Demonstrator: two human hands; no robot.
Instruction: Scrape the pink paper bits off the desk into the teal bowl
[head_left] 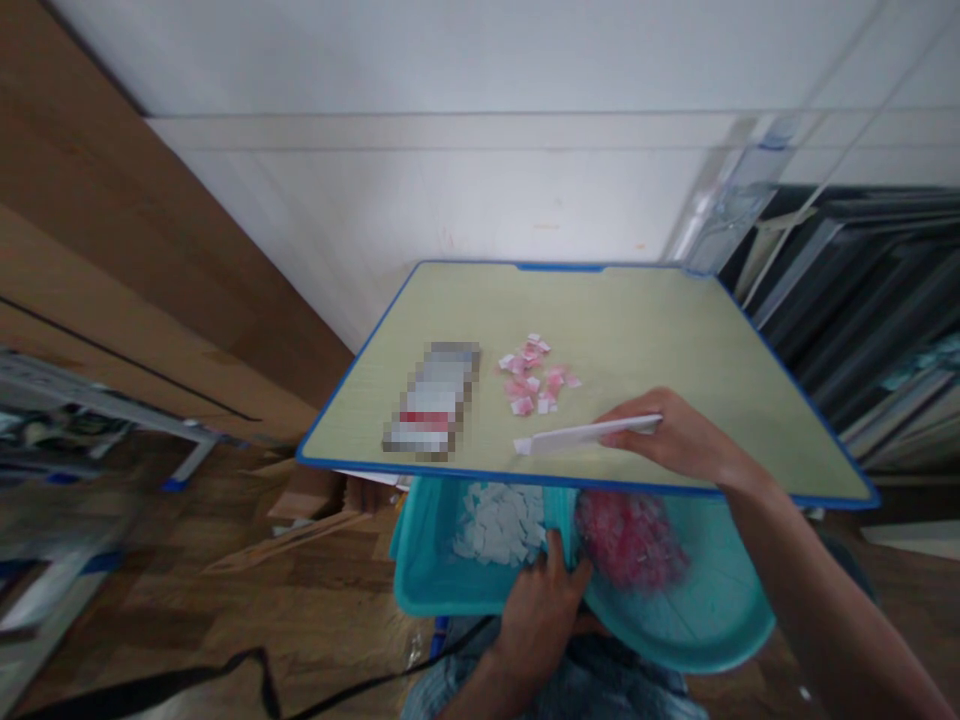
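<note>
My right hand [675, 435] is closed on a flat white strip [577, 434] just above the near part of the pale board. A small white piece [523, 446] shows at the strip's far left end; whether it is attached, I cannot tell. Beyond the strip lies a loose cluster of small pink-and-white pieces [521, 388] on the board. Down below, my left hand [544, 600] reaches over the rim of a teal rectangular basin [420, 592], thumb and index finger apart. Its index fingertip is beside a heap of small white pieces [501, 522].
The blue-edged board [645, 330] slopes over both basins. On its left lies a pixelated phone-like object [435, 400]. A round teal basin [712, 650] holds a pink-red heap [630, 540]. Dark panels [862, 270] lean at right; a black strap [225, 665] crosses lower left.
</note>
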